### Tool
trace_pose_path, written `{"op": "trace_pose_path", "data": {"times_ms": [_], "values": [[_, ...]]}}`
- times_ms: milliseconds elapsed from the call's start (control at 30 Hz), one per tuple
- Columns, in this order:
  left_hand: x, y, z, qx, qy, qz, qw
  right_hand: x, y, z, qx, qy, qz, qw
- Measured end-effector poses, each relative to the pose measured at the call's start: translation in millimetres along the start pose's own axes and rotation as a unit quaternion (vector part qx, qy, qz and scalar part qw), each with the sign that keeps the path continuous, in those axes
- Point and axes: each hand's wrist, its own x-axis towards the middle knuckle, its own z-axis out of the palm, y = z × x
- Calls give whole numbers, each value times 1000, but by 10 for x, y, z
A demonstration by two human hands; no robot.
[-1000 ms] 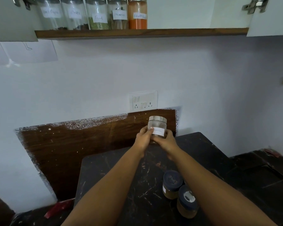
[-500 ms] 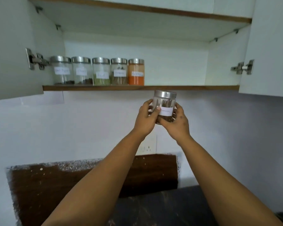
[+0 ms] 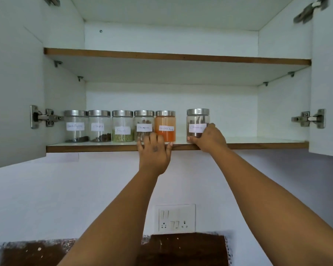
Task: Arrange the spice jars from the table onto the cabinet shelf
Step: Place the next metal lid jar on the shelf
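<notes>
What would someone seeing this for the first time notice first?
Probably the row of five steel-lidded spice jars at the left of the lower shelf in the open cabinet, with the bright orange jar at its right end. Just right of a gap, the right hand grips a sixth jar standing near the shelf's front edge. The left hand rests flat on that edge, below the orange jar.

Switch plate w/ sockets on wall; brown backsplash below.

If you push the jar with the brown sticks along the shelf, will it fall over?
Probably not. The jar looks wide for its height and stands flat on the shelf, so it should slide. It looks nearly empty, so likely light; the right hand grips it low.
</notes>
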Motion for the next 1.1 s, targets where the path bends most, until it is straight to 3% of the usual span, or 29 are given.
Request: {"op": "trace_pose_path", "data": {"times_ms": [233,433,1100], "values": [[31,-67,90,5,37,33,999,531,-104,250,-88,-114,10,989],[31,-63,103,11,45,34,998,656,-117,345,-102,-158,5,982],[11,-38,37,20,22,29,999,571,-71,362,-31,-152,47,987]]}}
